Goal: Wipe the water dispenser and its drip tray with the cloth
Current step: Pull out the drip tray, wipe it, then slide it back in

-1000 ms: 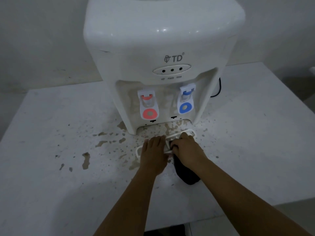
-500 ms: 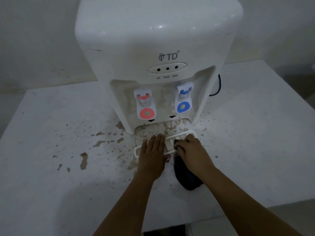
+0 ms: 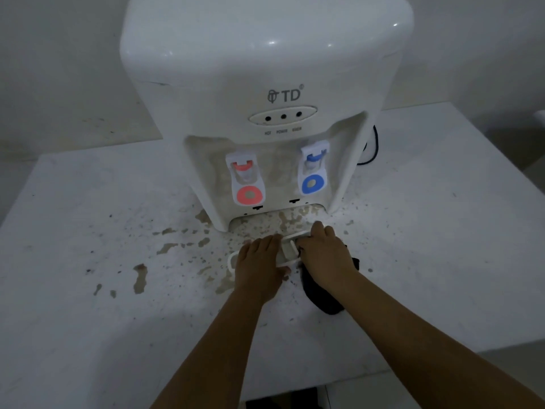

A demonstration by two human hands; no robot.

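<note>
White table [image 3: 88, 335], surface stained with brown splashes [image 3: 140, 277] left of centre. Bears white water dispenser [image 3: 265, 84] at rear centre; white drip tray [image 3: 287, 250] just in front of it; dark cloth [image 3: 323, 293] beside tray, at right; black cable [image 3: 372, 149] behind dispenser.

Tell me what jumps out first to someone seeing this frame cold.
The big white water dispenser fills the upper centre, its red tap and blue tap standing out. Brown stains spatter the white table to its left. In front, the left hand presses the drip tray while the right hand holds a dark cloth.
</note>
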